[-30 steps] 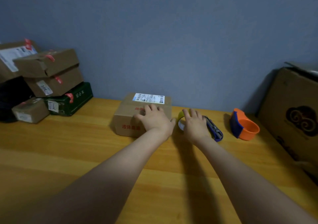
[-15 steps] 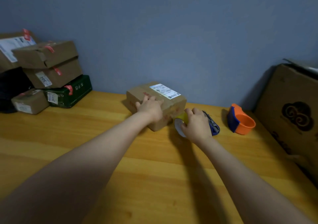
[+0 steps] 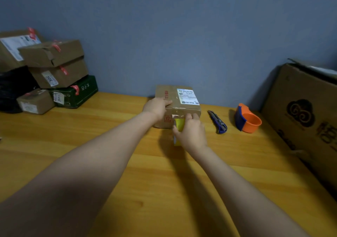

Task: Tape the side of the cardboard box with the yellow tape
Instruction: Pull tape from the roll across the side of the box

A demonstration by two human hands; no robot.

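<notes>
A small cardboard box [image 3: 175,98] with a white shipping label on top stands on the wooden table near the wall, one short side turned toward me. My left hand [image 3: 157,107] grips its near left top edge. My right hand [image 3: 189,133] holds the yellow tape roll [image 3: 179,124] against the near side of the box, fingertips pressing at a shiny strip of tape on that face. Most of the roll is hidden under the hand.
A blue utility knife [image 3: 218,122] and an orange and blue tape dispenser [image 3: 248,119] lie right of the box. A large cardboard carton [image 3: 308,116] stands at the right edge. A stack of parcels [image 3: 54,72] sits at the back left.
My left hand has turned the box so a short side faces me. My right hand has lifted the yellow tape from beside the knife to that side.
</notes>
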